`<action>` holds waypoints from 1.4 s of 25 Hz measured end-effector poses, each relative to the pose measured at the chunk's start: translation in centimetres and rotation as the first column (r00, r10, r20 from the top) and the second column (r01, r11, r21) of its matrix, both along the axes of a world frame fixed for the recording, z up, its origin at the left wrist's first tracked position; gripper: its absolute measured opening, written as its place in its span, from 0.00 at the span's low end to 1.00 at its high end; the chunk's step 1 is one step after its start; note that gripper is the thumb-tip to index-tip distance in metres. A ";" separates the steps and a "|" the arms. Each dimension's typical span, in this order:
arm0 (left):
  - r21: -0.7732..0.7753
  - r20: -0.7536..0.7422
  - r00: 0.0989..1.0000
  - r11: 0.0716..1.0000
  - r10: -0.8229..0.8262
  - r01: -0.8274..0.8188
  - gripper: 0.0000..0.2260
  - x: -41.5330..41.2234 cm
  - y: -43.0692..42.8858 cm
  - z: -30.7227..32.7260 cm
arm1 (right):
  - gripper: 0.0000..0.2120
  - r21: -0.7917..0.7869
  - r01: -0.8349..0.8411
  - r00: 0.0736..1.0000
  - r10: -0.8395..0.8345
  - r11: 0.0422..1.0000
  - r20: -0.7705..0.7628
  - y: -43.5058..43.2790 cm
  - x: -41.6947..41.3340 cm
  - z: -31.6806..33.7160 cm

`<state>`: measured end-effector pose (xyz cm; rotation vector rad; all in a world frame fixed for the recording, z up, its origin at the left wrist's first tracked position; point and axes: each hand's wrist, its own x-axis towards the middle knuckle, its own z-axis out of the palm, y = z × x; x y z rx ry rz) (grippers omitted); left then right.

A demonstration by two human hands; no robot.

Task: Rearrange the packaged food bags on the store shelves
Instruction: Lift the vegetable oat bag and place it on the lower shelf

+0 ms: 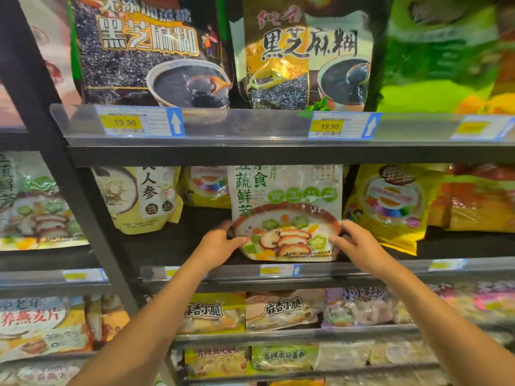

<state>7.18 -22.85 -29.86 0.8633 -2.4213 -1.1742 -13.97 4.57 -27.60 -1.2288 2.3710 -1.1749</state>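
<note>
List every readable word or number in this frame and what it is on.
"黑芝麻糊": black sesame bag, top shelf
"黑芝麻糊": gold sesame bag
"19.90": left price tag
"19.90": middle price tag
"人参": cream bag
"麻香小脆": lower-shelf packs
The held bag: only partly legible. Other tags are blurred.

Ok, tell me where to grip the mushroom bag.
Grip the mushroom bag at its two lower corners, from the front, as the left hand and right hand do: it stands upright, flat and wide, with gaps on both sides.
</note>
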 end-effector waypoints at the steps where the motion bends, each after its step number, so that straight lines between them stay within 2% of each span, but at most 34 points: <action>1: 0.037 -0.024 1.000 0.999 0.013 -0.012 0.17 0.2 -0.2 0.3 | 0.01 -0.034 0.007 1.000 -0.006 0.999 0.014 -0.1 -0.1 0.4; 3: 0.076 -0.083 0.996 0.997 0.016 -0.010 0.14 0.7 -0.3 1.0 | 0.02 -0.093 -0.009 0.998 0.014 0.996 0.061 -0.1 -0.1 0.8; 8: 0.164 -0.188 0.982 0.985 -0.014 0.045 0.12 2.6 0.8 1.5 | 0.06 -0.239 -0.060 0.988 0.092 0.969 0.123 1.5 1.8 0.9; 10: 0.196 -0.220 0.975 0.978 -0.031 0.075 0.25 3.8 1.1 1.5 | 0.06 -0.313 -0.015 0.978 0.078 0.950 0.192 2.2 3.2 1.1; 11: 0.223 -0.239 0.970 0.971 -0.034 0.089 0.28 4.3 1.3 1.4 | 0.05 -0.357 0.018 0.970 0.070 0.934 0.233 2.4 4.0 1.2; 12: 0.253 -0.266 0.964 0.962 -0.031 0.101 0.25 4.8 1.9 1.4 | 0.06 -0.400 0.054 0.962 0.060 0.915 0.267 2.6 4.7 1.3; 14: 0.333 -0.330 0.944 0.937 0.006 0.111 0.11 5.8 3.4 1.2 | 0.11 -0.465 0.141 0.941 0.028 0.874 0.338 3.0 6.5 1.5; 15: 0.388 -0.368 0.929 0.914 0.032 0.122 0.07 6.3 4.2 1.2 | 0.12 -0.496 0.180 0.928 0.020 0.849 0.372 3.2 7.4 1.7; 17: 0.561 -0.443 0.892 0.804 0.086 0.201 0.09 7.7 5.6 1.1 | 0.12 -0.537 0.228 0.905 0.027 0.812 0.425 3.8 9.4 1.8; 19: 0.676 -0.471 0.874 0.685 0.118 0.271 0.17 8.9 6.6 1.2 | 0.11 -0.534 0.260 0.888 0.018 0.805 0.460 4.4 11.1 1.6; 23: 0.735 -0.456 0.875 0.624 0.165 0.265 0.28 11.6 7.8 1.0 | 0.11 -0.489 0.269 0.871 0.007 0.830 0.491 6.0 15.5 0.3; 28: 0.793 -0.453 0.871 0.531 0.189 0.298 0.25 16.9 9.8 0.0 | 0.21 -0.448 0.345 0.825 -0.040 0.825 0.563 7.4 22.1 -1.9; 29: 0.793 -0.448 0.879 0.527 0.165 0.305 0.25 18.4 10.2 -0.1 | 0.21 -0.438 0.366 0.814 -0.054 0.821 0.578 7.7 23.7 -2.4; 32: 0.799 -0.427 0.893 0.522 0.144 0.298 0.24 23.1 11.3 -1.0 | 0.07 -0.388 0.370 0.845 -0.132 0.844 0.519 8.5 28.9 -3.4; 33: 0.802 -0.421 0.894 0.522 0.150 0.290 0.24 24.7 11.5 -1.3 | 0.06 -0.367 0.373 0.849 -0.153 0.852 0.506 8.7 30.6 -3.8; 35: 0.805 -0.424 0.891 0.518 0.164 0.288 0.23 28.0 11.8 -1.8 | 0.15 -0.321 0.398 0.830 -0.188 0.860 0.524 8.6 33.8 -4.4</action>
